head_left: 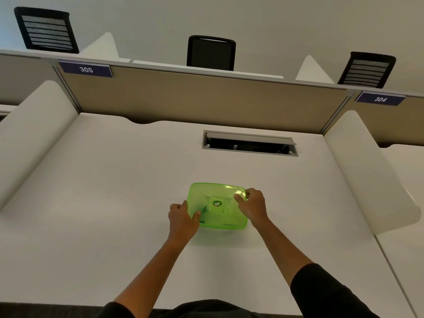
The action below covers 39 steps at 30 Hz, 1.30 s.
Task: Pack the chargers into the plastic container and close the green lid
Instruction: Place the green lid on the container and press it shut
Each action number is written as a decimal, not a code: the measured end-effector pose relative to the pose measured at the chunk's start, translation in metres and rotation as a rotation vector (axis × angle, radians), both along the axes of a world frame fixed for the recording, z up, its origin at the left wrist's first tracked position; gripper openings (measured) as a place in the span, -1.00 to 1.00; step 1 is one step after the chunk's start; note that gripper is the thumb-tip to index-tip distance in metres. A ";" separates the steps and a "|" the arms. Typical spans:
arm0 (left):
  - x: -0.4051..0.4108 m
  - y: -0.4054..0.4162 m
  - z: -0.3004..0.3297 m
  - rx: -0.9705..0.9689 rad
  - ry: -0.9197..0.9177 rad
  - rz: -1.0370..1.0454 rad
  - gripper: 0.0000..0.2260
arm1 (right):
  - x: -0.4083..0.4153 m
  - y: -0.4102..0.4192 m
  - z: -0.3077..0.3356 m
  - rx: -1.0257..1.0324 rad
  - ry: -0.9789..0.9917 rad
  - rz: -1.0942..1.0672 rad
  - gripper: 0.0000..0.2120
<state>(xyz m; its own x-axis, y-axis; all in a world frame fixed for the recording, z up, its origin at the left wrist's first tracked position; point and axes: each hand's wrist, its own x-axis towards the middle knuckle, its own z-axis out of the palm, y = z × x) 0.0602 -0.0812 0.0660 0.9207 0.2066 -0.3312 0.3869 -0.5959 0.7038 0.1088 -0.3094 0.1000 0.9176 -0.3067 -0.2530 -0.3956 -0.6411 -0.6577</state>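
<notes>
We are at a white study desk walled in by a beige partition and rounded white side dividers. Using the green lid as our landmark: it lies near the middle of the desk, a translucent rounded rectangle with a small round sticker at its centre. Whether it sits on the plastic container we cannot tell; only green plastic shows, and no chargers are visible through it.

Our left hand grips the lid's near-left corner, thumb pressed on the top surface and fingers curled around the edge. Our right hand holds the lid's far-right corner the same way, thumb on top and fingers wrapped over the rim. Both forearms reach in from the bottom edge, with dark sleeves pushed up toward the elbows.

Beyond the lid, slightly to its right, a grey cable hatch stands open in the desk. Above the partition, well behind the lid, three black chairs show, and blue number plates read 305 to the left and 304 to the right.
</notes>
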 end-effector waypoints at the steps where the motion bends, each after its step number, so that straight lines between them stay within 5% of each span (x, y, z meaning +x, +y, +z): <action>1: 0.001 0.000 0.000 -0.003 0.000 -0.002 -0.55 | 0.001 0.000 0.001 -0.003 0.005 0.001 -0.55; 15: 0.022 0.002 -0.003 -0.118 -0.008 0.038 -0.55 | 0.004 0.000 0.006 -0.003 0.080 0.012 -0.57; 20: 0.041 -0.002 0.002 -0.228 0.001 0.126 -0.60 | 0.005 0.003 0.001 0.159 0.077 -0.114 -0.71; 31: 0.069 -0.004 0.003 -0.437 -0.092 0.304 -0.83 | 0.020 -0.007 -0.008 0.409 0.080 -0.340 -0.49; 39: 0.082 0.002 -0.001 -0.361 -0.068 0.320 -0.70 | 0.030 -0.010 -0.004 0.518 0.138 -0.436 -0.68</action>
